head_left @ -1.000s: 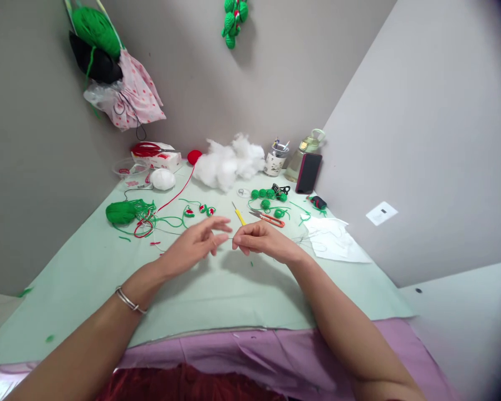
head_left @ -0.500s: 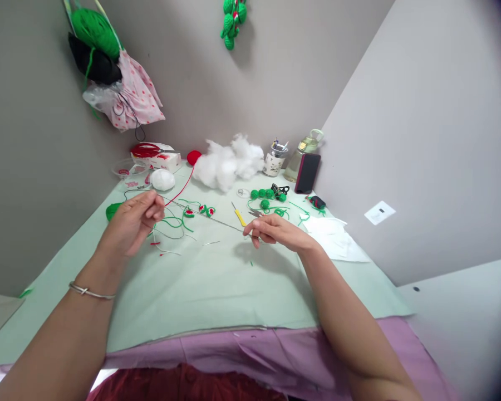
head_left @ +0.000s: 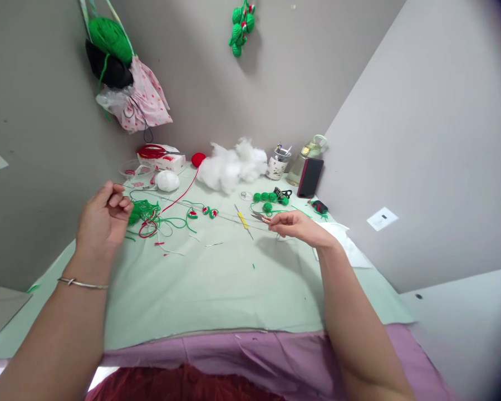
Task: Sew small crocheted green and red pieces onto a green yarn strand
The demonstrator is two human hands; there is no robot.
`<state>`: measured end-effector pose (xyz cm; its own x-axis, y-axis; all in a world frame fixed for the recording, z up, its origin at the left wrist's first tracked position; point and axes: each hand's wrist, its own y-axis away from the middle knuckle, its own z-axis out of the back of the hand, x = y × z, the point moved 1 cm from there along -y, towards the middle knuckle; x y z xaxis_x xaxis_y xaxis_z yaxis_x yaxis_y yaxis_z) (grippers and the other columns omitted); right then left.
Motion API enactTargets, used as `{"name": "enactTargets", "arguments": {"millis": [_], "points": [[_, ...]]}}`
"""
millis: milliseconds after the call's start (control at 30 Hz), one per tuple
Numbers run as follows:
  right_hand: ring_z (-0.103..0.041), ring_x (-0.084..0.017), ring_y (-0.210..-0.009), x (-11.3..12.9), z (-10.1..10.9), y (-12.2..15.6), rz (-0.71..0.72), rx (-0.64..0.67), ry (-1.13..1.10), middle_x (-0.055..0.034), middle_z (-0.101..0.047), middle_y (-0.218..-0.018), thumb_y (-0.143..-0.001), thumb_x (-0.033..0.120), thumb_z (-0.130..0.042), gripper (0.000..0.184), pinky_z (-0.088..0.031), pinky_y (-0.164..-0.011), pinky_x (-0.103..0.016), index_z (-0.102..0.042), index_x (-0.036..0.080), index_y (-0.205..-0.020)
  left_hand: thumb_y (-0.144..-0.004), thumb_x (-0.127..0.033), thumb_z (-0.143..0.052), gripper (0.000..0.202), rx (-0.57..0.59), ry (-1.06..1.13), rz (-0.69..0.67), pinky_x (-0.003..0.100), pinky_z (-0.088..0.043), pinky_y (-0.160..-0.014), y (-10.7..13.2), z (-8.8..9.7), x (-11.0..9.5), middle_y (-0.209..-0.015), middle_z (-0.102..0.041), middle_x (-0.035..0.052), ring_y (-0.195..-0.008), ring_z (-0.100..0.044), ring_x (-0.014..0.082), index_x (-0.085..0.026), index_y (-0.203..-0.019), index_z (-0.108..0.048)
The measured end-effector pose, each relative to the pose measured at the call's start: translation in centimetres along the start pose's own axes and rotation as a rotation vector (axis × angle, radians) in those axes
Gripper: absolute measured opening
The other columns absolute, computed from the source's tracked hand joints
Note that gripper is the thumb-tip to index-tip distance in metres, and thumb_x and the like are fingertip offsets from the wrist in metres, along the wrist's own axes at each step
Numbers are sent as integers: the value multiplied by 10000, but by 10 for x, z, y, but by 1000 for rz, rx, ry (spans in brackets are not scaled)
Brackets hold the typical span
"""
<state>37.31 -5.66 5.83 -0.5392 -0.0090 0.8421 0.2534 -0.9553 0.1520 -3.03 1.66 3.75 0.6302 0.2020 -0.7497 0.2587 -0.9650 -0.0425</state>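
A thin dark thread (head_left: 217, 214) stretches between my two hands above the table. My left hand (head_left: 102, 217) is raised at the left, thumb and fingers pinched on one end of it. Toward the right, my right hand (head_left: 294, 226) pinches the thread's other end. Small snips (head_left: 259, 216) appear just beyond the right fingertips, partly hidden. A yellow-handled crochet hook (head_left: 242, 219) lies between the hands. Beside my left hand is a tangle of green yarn (head_left: 144, 210) with red and white strands. Small green, red and white crocheted pieces (head_left: 206, 211) lie behind the thread.
White stuffing (head_left: 231, 167), a red yarn ball (head_left: 198, 160) and a white yarn ball (head_left: 167, 181) sit at the back. Green crocheted balls (head_left: 267, 197) lie before a phone (head_left: 310, 178) and a bottle (head_left: 307, 161). White sheets (head_left: 353, 248) lie at right.
My hands have moved apart, the left one leftward and the right one rightward, with a longer span of thread between them. The view has shifted slightly.
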Motion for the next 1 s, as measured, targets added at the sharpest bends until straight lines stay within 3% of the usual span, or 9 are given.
{"name": "enactTargets", "arguments": {"millis": [67, 200, 267, 467, 633, 700, 800, 933, 1000], "points": [[-486, -121, -628, -8, 9, -1, -19, -108, 89, -16, -608, -705, -754, 412, -621, 287, -351, -574, -245, -696, 148, -838, -949, -133, -439, 285, -44, 5, -32, 163, -362, -473, -3, 5, -3, -468, -354, -56, -462, -396, 64, -94, -697, -568], [-476, -129, -555, -38, 35, -4, -121, -569, 297, -11, -585, -583, -701, 360, -604, 242, -348, -542, -255, -699, 145, -759, -951, -127, -428, 281, -128, 6, -82, 167, -346, -477, -7, 12, -8, -453, -353, -61, -453, -375, 63, -98, -695, -539], [-480, -131, -537, -55, 48, -4, -151, -732, 325, -17, -592, -573, -682, 350, -603, 245, -353, -528, -256, -702, 140, -759, -951, -120, -423, 274, -159, 6, -100, 168, -344, -484, -8, 14, -10, -448, -349, -63, -456, -370, 64, -101, -699, -531], [-505, -155, -527, -84, 82, 5, -276, -917, 353, -40, -610, -595, -709, 338, -559, 256, -372, -520, -279, -699, 144, -797, -969, -121, -393, 298, -228, 32, -98, 156, -325, -477, -8, 14, -15, -426, -326, -71, -441, -326, 63, -108, -697, -513], [-583, -269, -735, -92, 99, 21, -458, -1086, 502, -141, -651, -750, -729, 255, -558, 182, -394, -663, -395, -699, 165, -802, -962, -103, -385, 288, -289, 34, -139, 157, -307, -464, -11, 19, -21, -426, -318, -79, -429, -289, 65, -116, -698, -500], [-589, -324, -830, -94, 100, 28, -505, -1103, 552, -195, -654, -837, -755, 243, -545, 207, -382, -715, -451, -702, 157, -857, -964, -107, -377, 287, -316, 43, -153, 159, -304, -466, -12, 22, -22, -435, -309, -82, -427, -284, 64, -118, -704, -498], [-595, -367, -888, -93, 99, 35, -510, -1014, 584, -212, -656, -888, -732, 227, -591, 232, -387, -755, -492, -706, 143, -915, -962, -112, -376, 292, -325, 21, -163, 164, -303, -477, -13, 23, -21, -448, -303, -80, -437, -292, 63, -119, -696, -496], [-620, -324, -928, -77, 90, 37, -343, -706, 540, -122, -687, -1000, -635, 237, -724, 359, -456, -804, -439, -714, 207, -992, -910, -112, -463, 240, -168, -165, -233, 182, -309, -499, -12, 15, -12, -479, -328, -64, -474, -340, 69, -107, -683, -541], [-610, -314, -989, -62, 83, 35, -215, -733, 547, -114, -690, -1039, -703, 282, -694, 315, -460, -858, -445, -707, 222, -1011, -876, -142, -519, 207, -52, -312, -265, 194, -309, -511, -6, 8, -7, -497, -335, -57, -492, -346, 73, -108, -679, -574]]}}
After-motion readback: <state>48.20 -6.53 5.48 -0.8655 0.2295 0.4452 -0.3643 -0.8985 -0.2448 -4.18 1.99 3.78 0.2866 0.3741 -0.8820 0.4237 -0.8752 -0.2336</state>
